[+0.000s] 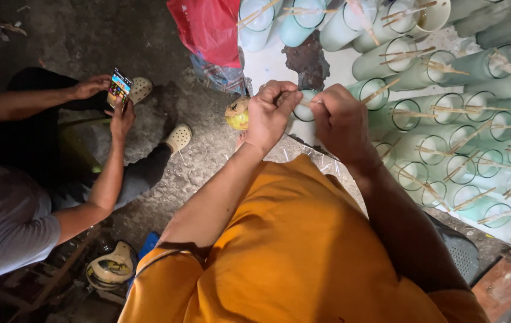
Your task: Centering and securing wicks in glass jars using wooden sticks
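Both my hands are raised together over a pale green candle glass point(305, 106). My left hand point(269, 113) is closed, its fingertips pinching something small at the rim, likely a thin wooden stick. My right hand point(340, 119) is closed too, meeting the left at that same spot. What exactly each pinches is hidden by the fingers. To the right lie rows of pale green and white candle glasses point(447, 119), each with a thin wooden stick point(414, 111) across its mouth.
A seated person at the left holds a phone point(119, 88) in both hands and wears pale clogs point(178, 138). A red plastic bag point(207, 27) lies at the top, a yellowish round object point(238, 113) beside my left hand, a tape roll point(110, 268) below.
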